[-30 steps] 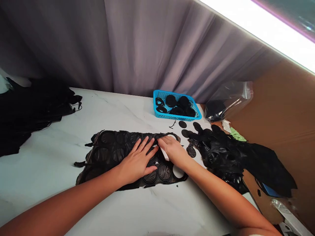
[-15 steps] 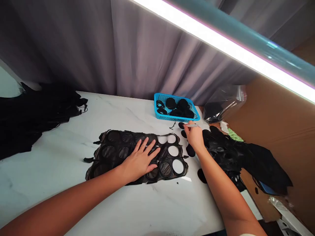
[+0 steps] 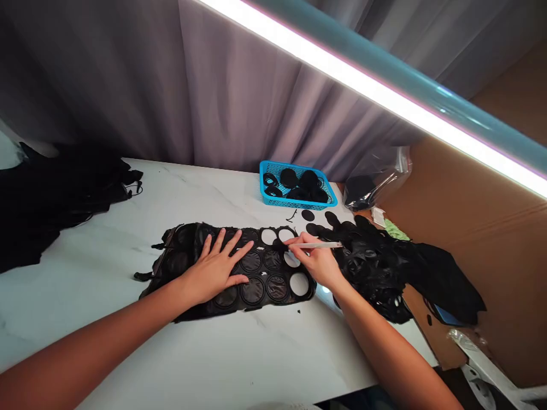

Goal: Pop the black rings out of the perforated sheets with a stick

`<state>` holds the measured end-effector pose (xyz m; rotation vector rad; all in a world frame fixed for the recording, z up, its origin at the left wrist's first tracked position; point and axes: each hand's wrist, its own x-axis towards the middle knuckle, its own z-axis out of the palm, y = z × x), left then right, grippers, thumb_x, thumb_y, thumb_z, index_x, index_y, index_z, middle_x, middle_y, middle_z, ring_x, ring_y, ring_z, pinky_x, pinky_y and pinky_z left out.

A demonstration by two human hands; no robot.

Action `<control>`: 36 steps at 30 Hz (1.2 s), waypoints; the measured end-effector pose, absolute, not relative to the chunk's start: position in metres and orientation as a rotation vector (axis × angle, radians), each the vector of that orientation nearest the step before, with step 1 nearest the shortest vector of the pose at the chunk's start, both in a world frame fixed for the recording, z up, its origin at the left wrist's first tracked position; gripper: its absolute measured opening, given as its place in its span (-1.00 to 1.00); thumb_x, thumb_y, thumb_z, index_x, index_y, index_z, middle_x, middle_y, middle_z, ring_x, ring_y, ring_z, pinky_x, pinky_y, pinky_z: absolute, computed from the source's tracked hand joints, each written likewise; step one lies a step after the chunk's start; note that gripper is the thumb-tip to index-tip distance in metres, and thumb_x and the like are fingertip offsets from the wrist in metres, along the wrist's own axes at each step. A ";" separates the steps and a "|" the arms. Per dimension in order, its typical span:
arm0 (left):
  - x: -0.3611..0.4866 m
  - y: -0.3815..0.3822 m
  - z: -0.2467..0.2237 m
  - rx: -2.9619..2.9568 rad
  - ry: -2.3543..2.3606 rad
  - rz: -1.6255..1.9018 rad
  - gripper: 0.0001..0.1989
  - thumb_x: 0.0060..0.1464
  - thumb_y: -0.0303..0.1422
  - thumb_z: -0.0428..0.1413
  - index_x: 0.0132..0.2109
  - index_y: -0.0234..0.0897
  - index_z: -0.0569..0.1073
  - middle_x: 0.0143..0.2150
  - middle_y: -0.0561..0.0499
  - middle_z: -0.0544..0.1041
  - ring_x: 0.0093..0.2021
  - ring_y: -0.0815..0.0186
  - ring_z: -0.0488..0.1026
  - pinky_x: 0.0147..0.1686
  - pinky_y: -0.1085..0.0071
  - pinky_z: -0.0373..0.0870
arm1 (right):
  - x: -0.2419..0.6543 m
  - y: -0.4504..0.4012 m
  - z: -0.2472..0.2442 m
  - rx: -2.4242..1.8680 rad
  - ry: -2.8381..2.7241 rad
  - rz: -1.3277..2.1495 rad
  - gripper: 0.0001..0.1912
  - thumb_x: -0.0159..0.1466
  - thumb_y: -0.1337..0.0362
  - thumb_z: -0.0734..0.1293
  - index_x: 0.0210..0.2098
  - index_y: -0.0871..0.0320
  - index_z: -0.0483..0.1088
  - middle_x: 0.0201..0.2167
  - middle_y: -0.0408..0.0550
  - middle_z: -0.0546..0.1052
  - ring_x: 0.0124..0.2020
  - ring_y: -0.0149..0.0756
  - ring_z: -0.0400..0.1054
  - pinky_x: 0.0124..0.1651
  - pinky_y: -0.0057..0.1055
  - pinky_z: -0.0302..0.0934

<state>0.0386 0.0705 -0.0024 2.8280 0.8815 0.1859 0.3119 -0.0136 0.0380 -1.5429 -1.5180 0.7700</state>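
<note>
A black sheet (image 3: 256,293) with rows of round outlines lies on the white table; several circles at its right end show white. My left hand (image 3: 209,274) rests flat on the sheet with fingers spread. Over the sheet's right end, my right hand (image 3: 316,260) is closed around a thin whitish tool (image 3: 322,245), pinched near its left end. A small black piece by the fingertips is partly hidden, and whether the fingers hold it is unclear. Loose black discs (image 3: 307,216) lie just beyond the right hand.
Behind stands a blue basket (image 3: 264,199) of black discs and loops. Crumpled black scraps (image 3: 371,267) cover the right side, near a clear plastic bag (image 3: 384,171). Black cloth (image 3: 55,193) lies at the left. A bright tube light (image 3: 363,80) crosses above.
My right hand has moved left and nearer, from the loose discs to the sheet's right end, with the tool. My left hand has shifted left along the sheet. The view has shifted slightly.
</note>
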 end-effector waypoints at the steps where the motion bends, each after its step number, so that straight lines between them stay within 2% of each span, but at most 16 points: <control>1: 0.034 0.072 -0.002 2.829 0.881 0.198 -0.25 0.24 0.09 -0.01 0.44 0.05 -0.09 0.48 -0.10 -0.10 0.44 -0.21 -0.20 0.25 -0.31 -0.08 | 0.306 -0.015 0.036 -1.535 -1.537 0.809 -0.80 0.31 0.23 0.27 -0.44 0.09 0.27 -0.22 -0.02 0.59 -0.13 -0.19 0.45 -0.10 -0.29 0.23; 3: 0.028 0.073 0.000 2.837 0.899 0.213 -0.28 0.26 0.08 -0.03 0.44 0.01 -0.05 0.47 -0.10 -0.05 0.44 -0.15 -0.18 0.28 -0.26 -0.10 | 0.300 -0.018 0.032 -1.526 -1.565 0.859 -0.80 0.31 0.26 0.26 -0.46 0.09 0.24 -0.23 -0.04 0.59 -0.17 -0.22 0.45 -0.12 -0.31 0.22; 5: 0.028 0.069 0.003 2.862 0.999 0.231 -0.32 0.26 0.04 0.00 0.41 -0.06 0.08 0.45 -0.13 0.05 0.44 -0.18 -0.18 0.29 -0.28 -0.17 | 0.296 -0.019 0.028 -1.511 -1.604 0.903 -0.79 0.30 0.29 0.26 -0.47 0.09 0.22 -0.25 -0.06 0.58 -0.20 -0.24 0.44 -0.15 -0.32 0.21; 7: 0.032 0.062 0.008 2.900 1.096 0.274 -0.41 0.26 -0.06 0.06 0.36 -0.13 0.23 0.42 -0.16 0.12 0.44 -0.21 -0.20 0.30 -0.28 -0.24 | 0.294 -0.019 0.025 -1.486 -1.659 0.941 -0.78 0.30 0.30 0.26 -0.48 0.10 0.22 -0.26 -0.06 0.57 -0.22 -0.26 0.43 -0.16 -0.33 0.21; 9: 0.040 0.052 0.013 2.947 0.999 0.306 -0.51 0.30 -0.21 0.05 0.32 -0.16 0.28 0.42 -0.15 0.13 0.45 -0.12 -0.17 0.35 -0.19 -0.25 | 0.293 -0.020 0.024 -1.473 -1.706 0.953 -0.78 0.31 0.30 0.25 -0.49 0.10 0.24 -0.25 -0.06 0.55 -0.22 -0.27 0.41 -0.15 -0.33 0.21; 12: 0.052 0.038 0.016 2.948 0.649 0.269 -0.53 0.32 -0.24 0.02 0.32 -0.13 0.26 0.42 -0.10 0.13 0.44 0.06 -0.05 0.38 0.00 -0.15 | 0.292 -0.020 0.024 -1.485 -1.724 0.942 -0.78 0.30 0.29 0.27 -0.49 0.11 0.28 -0.25 -0.07 0.54 -0.23 -0.27 0.40 -0.15 -0.32 0.21; 14: 0.057 0.032 0.014 2.912 0.561 0.246 -0.47 0.28 -0.14 0.07 0.33 -0.12 0.24 0.42 -0.13 0.13 0.43 0.01 -0.02 0.36 -0.05 -0.12 | 0.292 -0.020 0.024 -1.496 -1.728 0.939 -0.79 0.30 0.28 0.28 -0.48 0.11 0.29 -0.26 -0.07 0.53 -0.23 -0.27 0.40 -0.16 -0.32 0.22; 17: 0.057 0.029 0.006 2.870 0.565 0.221 -0.37 0.25 -0.05 0.09 0.37 -0.07 0.16 0.44 -0.17 0.05 0.43 -0.12 -0.09 0.30 -0.20 -0.11 | 0.291 -0.019 0.024 -1.498 -1.740 0.930 -0.79 0.30 0.28 0.29 -0.48 0.11 0.29 -0.26 -0.06 0.53 -0.23 -0.26 0.39 -0.15 -0.31 0.23; 20: 0.055 0.029 0.000 2.860 0.585 0.158 -0.35 0.26 -0.05 0.08 0.39 -0.03 0.10 0.46 -0.19 -0.04 0.44 -0.16 -0.17 0.28 -0.26 -0.12 | 0.293 -0.017 0.023 -1.486 -1.749 0.926 -0.79 0.29 0.29 0.29 -0.48 0.11 0.29 -0.26 -0.07 0.52 -0.22 -0.26 0.39 -0.14 -0.31 0.23; 24: 0.056 0.027 0.000 2.858 0.606 0.136 -0.36 0.26 -0.06 0.07 0.40 -0.02 0.10 0.47 -0.18 -0.05 0.44 -0.18 -0.20 0.28 -0.26 -0.15 | 0.293 -0.016 0.024 -1.486 -1.802 0.881 -0.76 0.29 0.33 0.29 -0.50 0.11 0.24 -0.28 -0.08 0.50 -0.24 -0.28 0.39 -0.17 -0.33 0.24; 29: 0.058 0.022 0.002 2.837 0.650 0.160 -0.34 0.23 -0.06 0.10 0.39 -0.04 0.12 0.47 -0.17 -0.04 0.44 -0.21 -0.22 0.28 -0.28 -0.20 | 0.277 -0.029 0.021 -1.507 -2.147 0.551 -0.88 0.34 0.39 0.21 -0.32 0.09 0.32 -0.22 0.04 0.51 -0.19 -0.15 0.36 -0.13 -0.23 0.27; 32: 0.057 0.021 0.003 2.833 0.652 0.144 -0.34 0.22 -0.07 0.09 0.38 -0.06 0.13 0.47 -0.16 -0.06 0.44 -0.20 -0.23 0.29 -0.28 -0.24 | 0.284 -0.027 0.016 -1.575 -2.288 0.293 -0.85 0.32 0.43 0.17 -0.23 0.11 0.34 -0.18 0.13 0.51 -0.14 -0.08 0.35 -0.08 -0.19 0.25; 36: 0.056 0.022 0.003 2.831 0.650 0.160 -0.36 0.23 -0.09 0.09 0.38 -0.04 0.13 0.47 -0.15 -0.06 0.44 -0.20 -0.24 0.29 -0.28 -0.25 | 0.338 -0.002 0.020 -1.963 -1.876 -0.052 -0.82 0.34 0.38 0.12 -0.33 0.13 0.31 -0.37 0.09 0.49 -0.31 -0.12 0.35 -0.24 -0.27 0.20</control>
